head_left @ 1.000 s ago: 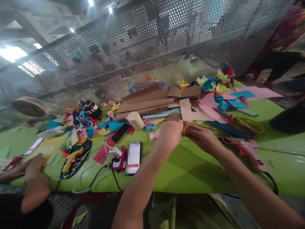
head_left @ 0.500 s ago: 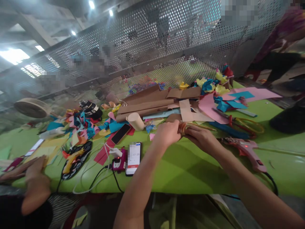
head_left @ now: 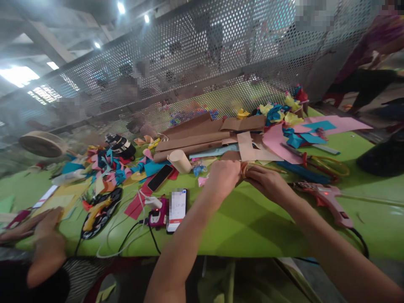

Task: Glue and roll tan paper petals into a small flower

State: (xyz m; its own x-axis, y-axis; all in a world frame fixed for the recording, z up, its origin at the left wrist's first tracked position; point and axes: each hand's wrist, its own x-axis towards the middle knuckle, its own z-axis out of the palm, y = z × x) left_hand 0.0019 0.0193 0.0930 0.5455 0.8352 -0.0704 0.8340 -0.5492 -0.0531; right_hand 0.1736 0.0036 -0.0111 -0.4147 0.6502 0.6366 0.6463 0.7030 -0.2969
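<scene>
My left hand and my right hand are close together above the table's middle. Both have their fingers closed around a small orange-tan paper piece, mostly covered by the fingers. Its exact shape is hidden. A thin yellowish stick shows beyond my right fingers; I cannot tell whether it joins the held piece. Brown cardboard lies just behind the hands. A pink glue gun with a lit red light rests right of my right hand. To the left stands a cream paper cylinder.
Scissors lie at the right, near pink paper. A lit phone, a dark phone and a magenta power adapter with cables occupy the left. Another person's hand rests at far left. A perforated metal screen stands behind.
My left hand has turned slightly and is a little blurred, and less of the orange-tan paper shows. My right hand has barely moved. The lit phone's digits have advanced.
</scene>
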